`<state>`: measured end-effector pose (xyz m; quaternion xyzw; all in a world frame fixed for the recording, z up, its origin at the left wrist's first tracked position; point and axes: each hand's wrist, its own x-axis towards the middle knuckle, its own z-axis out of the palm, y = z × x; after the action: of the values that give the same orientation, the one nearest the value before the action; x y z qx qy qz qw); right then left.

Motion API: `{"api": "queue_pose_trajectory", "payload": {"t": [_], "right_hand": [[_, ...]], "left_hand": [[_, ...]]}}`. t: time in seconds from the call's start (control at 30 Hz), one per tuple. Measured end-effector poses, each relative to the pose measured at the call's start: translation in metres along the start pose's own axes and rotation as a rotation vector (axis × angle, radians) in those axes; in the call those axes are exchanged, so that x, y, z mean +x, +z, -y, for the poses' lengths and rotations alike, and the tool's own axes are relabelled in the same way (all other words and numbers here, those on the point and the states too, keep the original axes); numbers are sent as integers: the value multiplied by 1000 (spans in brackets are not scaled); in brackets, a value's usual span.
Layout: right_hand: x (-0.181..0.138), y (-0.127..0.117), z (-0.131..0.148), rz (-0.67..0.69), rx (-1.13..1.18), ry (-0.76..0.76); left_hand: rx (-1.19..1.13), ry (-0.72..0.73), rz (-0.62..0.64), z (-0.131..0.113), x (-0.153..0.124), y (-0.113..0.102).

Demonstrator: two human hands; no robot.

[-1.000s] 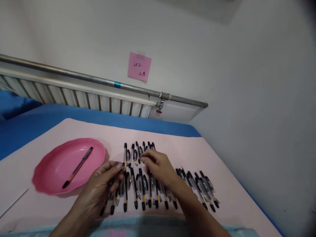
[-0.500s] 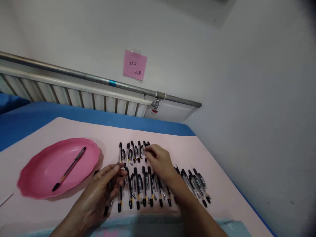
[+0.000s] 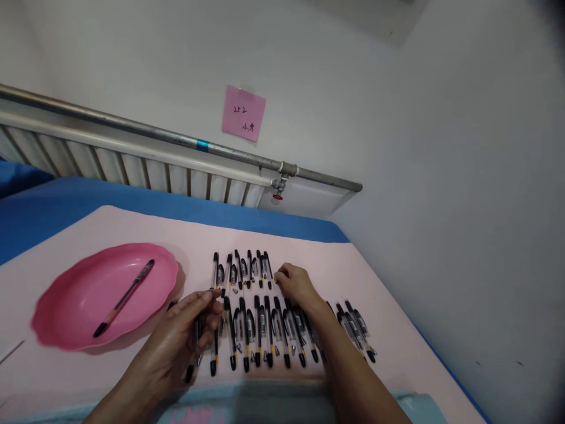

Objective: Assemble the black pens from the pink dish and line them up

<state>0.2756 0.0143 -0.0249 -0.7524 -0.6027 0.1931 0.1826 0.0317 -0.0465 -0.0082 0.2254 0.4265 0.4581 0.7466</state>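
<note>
My left hand (image 3: 188, 318) is curled, thumb and forefinger together, at the left end of the pen rows. What its fingertips hold, if anything, is too small to make out. A black-ended pen (image 3: 190, 372) lies partly hidden beneath it. My right hand (image 3: 296, 284) is closed in a pinch beside the right end of the far row of pens (image 3: 268, 271); its fingertips hide whatever they hold. Dismantled pens (image 3: 258, 333) with separate black caps (image 3: 251, 325) and small metal tips (image 3: 277, 351) form the near row, partly covered by my right forearm.
A pink scalloped bowl (image 3: 48, 324) with one pen (image 3: 126, 297) in it stands at the left. More pens (image 3: 353, 324) lie right of my right forearm. Behind the pale pink tabletop (image 3: 145, 227) are a radiator (image 3: 154, 176) and a pipe with a red valve (image 3: 277, 198).
My right hand has moved a little to the right, away from the far row, uncovering its last pen. My left hand has stayed nearly still.
</note>
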Motion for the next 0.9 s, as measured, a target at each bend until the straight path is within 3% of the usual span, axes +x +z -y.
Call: {"api": "queue_pose_trajectory", "payload": {"t": [0.47, 0.9], "right_hand": [[-10, -16, 1, 171, -41, -8], [-11, -21, 10, 107, -20, -59]], "left_hand": [[-6, 2, 7, -1, -2, 0], [-31, -3, -9, -2, -2, 1]]}}
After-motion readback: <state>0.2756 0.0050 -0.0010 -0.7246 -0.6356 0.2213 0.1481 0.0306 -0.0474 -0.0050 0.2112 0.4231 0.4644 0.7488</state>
